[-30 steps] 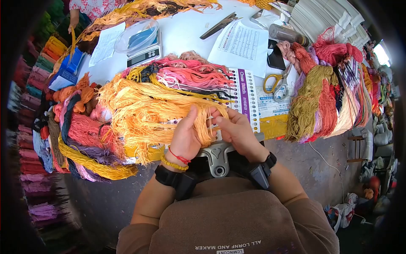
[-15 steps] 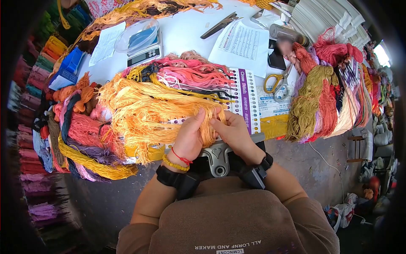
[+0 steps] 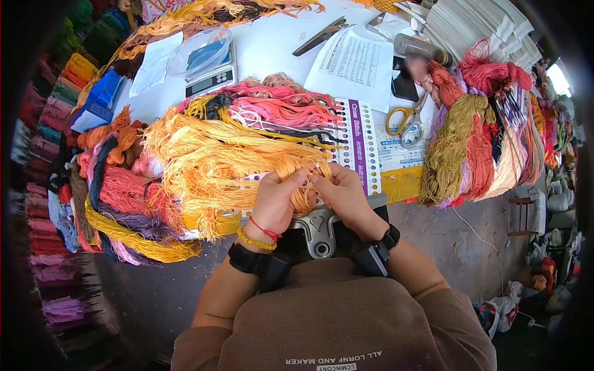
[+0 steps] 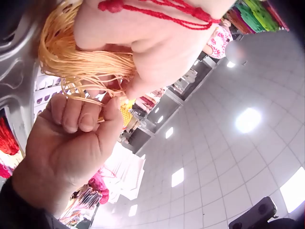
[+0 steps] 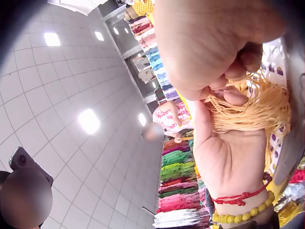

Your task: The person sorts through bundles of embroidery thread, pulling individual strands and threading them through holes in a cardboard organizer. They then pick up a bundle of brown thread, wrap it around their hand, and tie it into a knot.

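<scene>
At the near edge of the table, my two hands meet over a bundle of light-orange embroidery thread (image 3: pixel 301 201). My left hand (image 3: pixel 274 199), with a red string and yellow beads at its wrist, pinches strands between thumb and fingers. Close beside it, my right hand (image 3: pixel 344 190) pinches the same strands, its fingers curled in the left wrist view. The thread (image 4: pixel 90 64) drapes over the left fingers and hangs in loops. A large pile of matching thread (image 3: pixel 210 161) lies just left of the hands. A punched card (image 3: pixel 356 145) with purple print lies behind them.
A metal clip (image 3: pixel 318 232) sits at the table edge below my hands. Scissors (image 3: pixel 405 123) lie to the right, near olive and red skeins (image 3: pixel 458 142). Pink thread (image 3: pixel 284 111), a printed sheet (image 3: pixel 349 68) and a digital scale (image 3: pixel 213 77) are farther back.
My thumbs have come together and both hands have turned inward over the thread, lifting strands between the fingertips. The person at the far left has moved mostly out of the head view.
</scene>
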The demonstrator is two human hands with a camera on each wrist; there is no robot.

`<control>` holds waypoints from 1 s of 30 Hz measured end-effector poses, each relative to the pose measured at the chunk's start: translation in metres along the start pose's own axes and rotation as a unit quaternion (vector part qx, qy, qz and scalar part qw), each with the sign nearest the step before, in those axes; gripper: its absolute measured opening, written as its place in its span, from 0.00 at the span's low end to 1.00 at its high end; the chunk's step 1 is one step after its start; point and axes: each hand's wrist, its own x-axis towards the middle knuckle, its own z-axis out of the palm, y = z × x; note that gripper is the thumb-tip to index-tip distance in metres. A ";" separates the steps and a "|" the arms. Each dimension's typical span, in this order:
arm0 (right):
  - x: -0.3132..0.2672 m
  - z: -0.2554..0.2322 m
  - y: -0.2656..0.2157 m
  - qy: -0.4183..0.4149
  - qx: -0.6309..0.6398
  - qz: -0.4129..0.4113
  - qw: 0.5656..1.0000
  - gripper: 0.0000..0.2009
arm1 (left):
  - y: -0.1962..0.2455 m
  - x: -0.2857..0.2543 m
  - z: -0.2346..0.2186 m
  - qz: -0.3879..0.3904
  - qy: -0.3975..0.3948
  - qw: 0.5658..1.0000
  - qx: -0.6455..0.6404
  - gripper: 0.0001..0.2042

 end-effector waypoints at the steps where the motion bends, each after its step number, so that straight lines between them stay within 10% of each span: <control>1: 0.000 -0.001 0.001 0.003 -0.009 0.003 1.000 0.09 | -0.001 0.000 0.000 0.005 -0.007 1.000 0.007 0.10; 30: -0.003 -0.001 0.005 0.011 -0.021 -0.013 1.000 0.08 | -0.004 -0.005 -0.001 0.023 0.002 1.000 -0.003 0.08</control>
